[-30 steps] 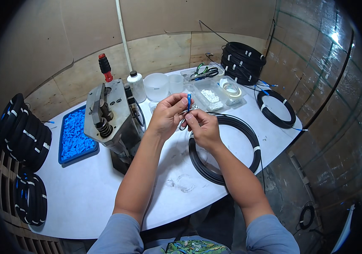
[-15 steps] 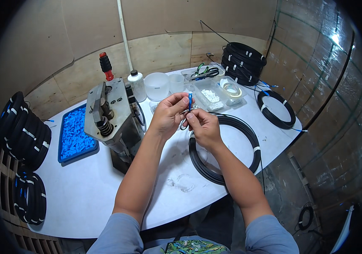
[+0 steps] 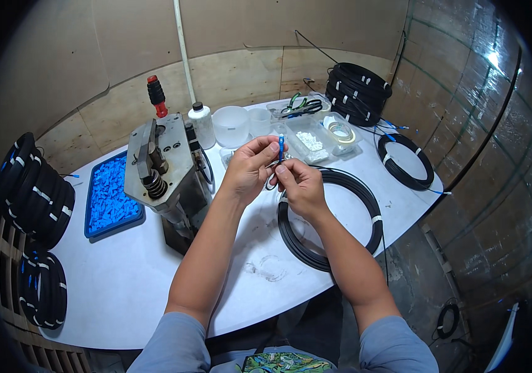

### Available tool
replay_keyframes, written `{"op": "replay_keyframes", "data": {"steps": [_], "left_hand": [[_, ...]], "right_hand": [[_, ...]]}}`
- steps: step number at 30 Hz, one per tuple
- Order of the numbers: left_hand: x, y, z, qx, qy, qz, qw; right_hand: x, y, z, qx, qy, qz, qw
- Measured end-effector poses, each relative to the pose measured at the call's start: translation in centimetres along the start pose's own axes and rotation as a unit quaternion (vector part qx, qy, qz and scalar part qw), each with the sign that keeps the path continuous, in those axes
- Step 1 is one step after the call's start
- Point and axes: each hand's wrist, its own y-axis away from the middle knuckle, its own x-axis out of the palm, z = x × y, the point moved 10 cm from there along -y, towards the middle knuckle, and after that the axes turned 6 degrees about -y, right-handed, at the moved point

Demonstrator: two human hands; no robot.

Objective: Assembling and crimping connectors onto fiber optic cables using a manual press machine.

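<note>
Both hands meet above the middle of the table. My left hand (image 3: 252, 166) pinches a small blue cable connector (image 3: 281, 147) between thumb and fingers, its tip pointing up. From below, my right hand (image 3: 302, 188) closes thumb and fingers round the connector's lower end and the thin cable there. A pale looped strand (image 3: 271, 179) shows between the hands; what it is I cannot make out. Beneath and beside the right hand lies a coil of black cable (image 3: 378, 231) bound with white ties.
Left of my arms stand a metal press (image 3: 165, 163) and a blue tray (image 3: 90, 225) of small blue parts. Black coils (image 3: 32, 193) are stacked at far left, more (image 3: 358, 93) at far right. Behind my hands are a bottle (image 3: 201, 127), plastic tubs (image 3: 231, 127) and a bin (image 3: 356, 152).
Almost nothing differs. Both hands keep their grip on the connector, with only a very slight shift of the fingers.
</note>
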Motion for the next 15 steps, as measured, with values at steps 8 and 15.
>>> {"op": "replay_keyframes", "data": {"steps": [8,15], "left_hand": [[-0.23,-0.19,-0.18,0.023,-0.001,-0.018,1.0],[0.14,-0.09,-0.14,0.019,-0.007,0.001,1.0]], "right_hand": [[0.06,0.08,-0.15,-0.001,-0.002,0.006,1.0],[0.12,0.06,-0.14,0.0,-0.014,0.005,1.0]]}}
